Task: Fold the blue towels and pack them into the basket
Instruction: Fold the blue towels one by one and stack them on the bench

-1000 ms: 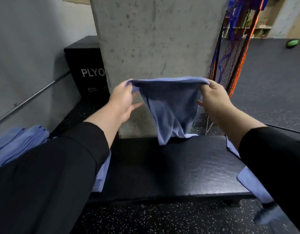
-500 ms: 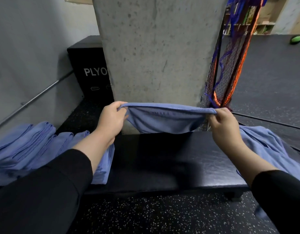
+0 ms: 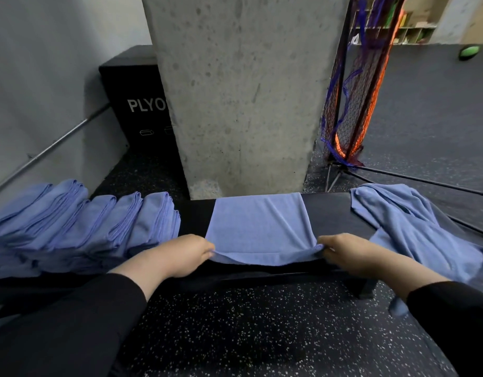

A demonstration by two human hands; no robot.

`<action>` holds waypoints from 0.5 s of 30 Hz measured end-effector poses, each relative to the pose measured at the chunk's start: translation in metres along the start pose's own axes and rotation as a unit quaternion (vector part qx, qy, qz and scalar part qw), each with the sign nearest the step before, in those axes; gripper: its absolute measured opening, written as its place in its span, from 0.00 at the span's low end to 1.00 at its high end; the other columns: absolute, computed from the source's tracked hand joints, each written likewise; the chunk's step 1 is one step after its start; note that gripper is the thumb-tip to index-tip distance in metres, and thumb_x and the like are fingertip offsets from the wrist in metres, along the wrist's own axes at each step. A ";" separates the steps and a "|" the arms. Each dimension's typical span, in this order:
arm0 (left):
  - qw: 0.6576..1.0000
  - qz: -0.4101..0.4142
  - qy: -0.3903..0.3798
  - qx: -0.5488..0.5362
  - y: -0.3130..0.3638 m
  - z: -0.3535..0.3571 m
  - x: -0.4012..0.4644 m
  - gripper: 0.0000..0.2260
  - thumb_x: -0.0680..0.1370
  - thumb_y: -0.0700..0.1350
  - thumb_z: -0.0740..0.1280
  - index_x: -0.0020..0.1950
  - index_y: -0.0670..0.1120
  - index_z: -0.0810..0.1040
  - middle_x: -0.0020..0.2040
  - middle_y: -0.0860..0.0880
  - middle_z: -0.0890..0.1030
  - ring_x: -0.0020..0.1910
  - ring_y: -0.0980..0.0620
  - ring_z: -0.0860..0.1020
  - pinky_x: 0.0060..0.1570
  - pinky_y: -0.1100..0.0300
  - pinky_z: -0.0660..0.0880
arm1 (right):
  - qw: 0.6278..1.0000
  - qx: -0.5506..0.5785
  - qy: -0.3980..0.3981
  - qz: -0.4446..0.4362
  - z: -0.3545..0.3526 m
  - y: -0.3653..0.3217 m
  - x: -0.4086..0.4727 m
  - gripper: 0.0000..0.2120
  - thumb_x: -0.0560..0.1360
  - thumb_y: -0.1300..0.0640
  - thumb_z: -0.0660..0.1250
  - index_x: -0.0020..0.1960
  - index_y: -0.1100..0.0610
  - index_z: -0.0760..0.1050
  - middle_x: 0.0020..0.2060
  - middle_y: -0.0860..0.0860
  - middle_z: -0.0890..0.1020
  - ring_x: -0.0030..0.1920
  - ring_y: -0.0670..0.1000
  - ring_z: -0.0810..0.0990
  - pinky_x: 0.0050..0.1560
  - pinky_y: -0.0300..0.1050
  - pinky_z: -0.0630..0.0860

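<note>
A blue towel (image 3: 258,227) lies spread flat across the black padded bench (image 3: 330,213), its far edge at the bench's back. My left hand (image 3: 180,254) pinches its near left corner and my right hand (image 3: 346,251) pinches its near right corner, both at the bench's front edge. Several folded blue towels (image 3: 99,224) lean in a row on the bench to the left. An unfolded pile of blue towels (image 3: 414,224) drapes over the bench's right end. No basket is in view.
A concrete pillar (image 3: 240,91) rises right behind the bench. A black plyo box (image 3: 131,99) stands at the back left by the wall. A netted stand (image 3: 352,104) with thin legs sits at the back right. Speckled rubber floor (image 3: 248,330) lies below.
Both hands lowered the towel from mid-air and drew it toward me, so it now lies flat on the bench. The view tilted down, showing more of the folded row.
</note>
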State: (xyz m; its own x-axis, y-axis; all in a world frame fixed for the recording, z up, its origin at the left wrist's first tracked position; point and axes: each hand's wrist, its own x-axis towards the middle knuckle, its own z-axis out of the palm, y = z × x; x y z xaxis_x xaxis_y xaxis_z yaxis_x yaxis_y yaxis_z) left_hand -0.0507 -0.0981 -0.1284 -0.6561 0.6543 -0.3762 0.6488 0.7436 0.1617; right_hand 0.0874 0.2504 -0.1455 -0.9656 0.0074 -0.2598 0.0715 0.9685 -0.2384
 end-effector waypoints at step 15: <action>0.949 0.004 -0.101 -0.299 0.001 0.018 -0.001 0.13 0.84 0.45 0.63 0.38 0.46 0.72 0.36 0.45 0.73 0.37 0.50 0.74 0.37 0.59 0.73 | 0.982 0.153 -0.062 0.088 -0.006 -0.013 -0.003 0.15 0.82 0.52 0.61 0.39 0.56 0.74 0.28 0.49 0.79 0.27 0.47 0.77 0.32 0.40 0.75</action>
State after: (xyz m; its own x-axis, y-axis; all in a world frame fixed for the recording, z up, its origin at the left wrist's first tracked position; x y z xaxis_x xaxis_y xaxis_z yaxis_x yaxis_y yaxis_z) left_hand -0.0422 -0.1004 -0.1443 -0.5259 0.6658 -0.5293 0.2796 0.7230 0.6317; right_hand 0.0877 0.2388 -0.1364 -0.8951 0.1189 -0.4298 0.3243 0.8351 -0.4443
